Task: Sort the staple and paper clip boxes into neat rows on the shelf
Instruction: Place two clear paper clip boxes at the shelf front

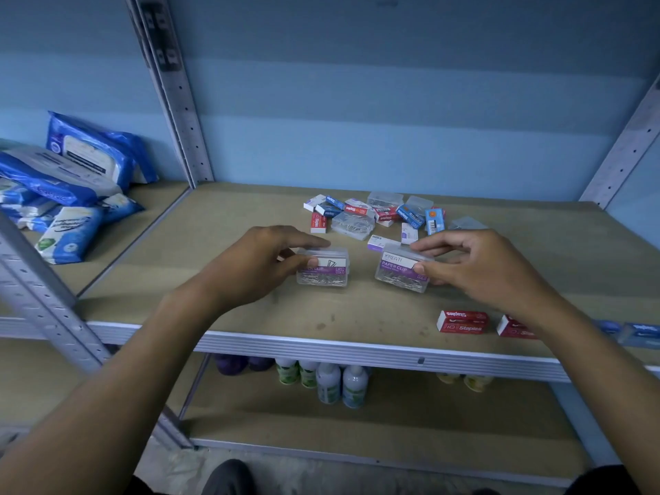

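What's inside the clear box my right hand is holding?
The clear paper clip box holds loose silver paper clips along its lower front. The purple label and the right hand hide the rest.

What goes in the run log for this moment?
left hand: holds clip box | right hand: holds clip box | both on shelf | pile unsorted

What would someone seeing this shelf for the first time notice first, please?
Most likely the two hands at mid-shelf, the left hand and the right hand, each gripping a clear paper clip box, set apart side by side. Behind them lies a jumbled pile of small boxes, and two red staple boxes sit at the front edge on the right.
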### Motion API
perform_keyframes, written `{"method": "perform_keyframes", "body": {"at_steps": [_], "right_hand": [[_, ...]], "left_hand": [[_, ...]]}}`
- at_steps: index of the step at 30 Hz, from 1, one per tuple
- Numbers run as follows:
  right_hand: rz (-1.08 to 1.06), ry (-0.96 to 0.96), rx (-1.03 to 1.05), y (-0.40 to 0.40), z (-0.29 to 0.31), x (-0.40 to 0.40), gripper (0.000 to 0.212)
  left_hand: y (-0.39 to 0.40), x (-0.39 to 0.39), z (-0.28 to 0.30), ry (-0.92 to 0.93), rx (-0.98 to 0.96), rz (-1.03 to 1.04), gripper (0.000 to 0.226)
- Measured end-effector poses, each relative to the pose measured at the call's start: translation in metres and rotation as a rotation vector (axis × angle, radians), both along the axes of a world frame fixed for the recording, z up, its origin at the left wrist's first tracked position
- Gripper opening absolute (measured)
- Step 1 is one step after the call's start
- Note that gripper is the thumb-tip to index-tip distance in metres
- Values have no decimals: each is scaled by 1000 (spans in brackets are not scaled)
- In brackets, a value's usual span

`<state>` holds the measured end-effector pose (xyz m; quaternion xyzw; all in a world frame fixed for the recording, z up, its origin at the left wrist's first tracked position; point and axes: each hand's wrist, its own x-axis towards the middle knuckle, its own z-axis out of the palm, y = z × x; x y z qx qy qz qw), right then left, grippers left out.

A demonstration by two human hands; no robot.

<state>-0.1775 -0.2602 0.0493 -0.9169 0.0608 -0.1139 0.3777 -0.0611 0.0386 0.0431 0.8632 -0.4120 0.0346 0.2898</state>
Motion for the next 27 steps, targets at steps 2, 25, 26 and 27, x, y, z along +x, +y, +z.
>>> {"method": "perform_keyframes", "body": {"at_steps": [2,25,26,27], "right_hand": [[47,-6,22,13,0,5,24],[318,13,21,122,-9,33,27],[321,15,24,124,-9,33,27],[325,17,27,125,-9,33,27]], "left_hand": [[14,-2,3,-6,13,10,31],[123,-15,-6,37,81,150,32],[124,-15,-6,39,79,149,32],[123,-16,-6,40,78,151,32]]}}
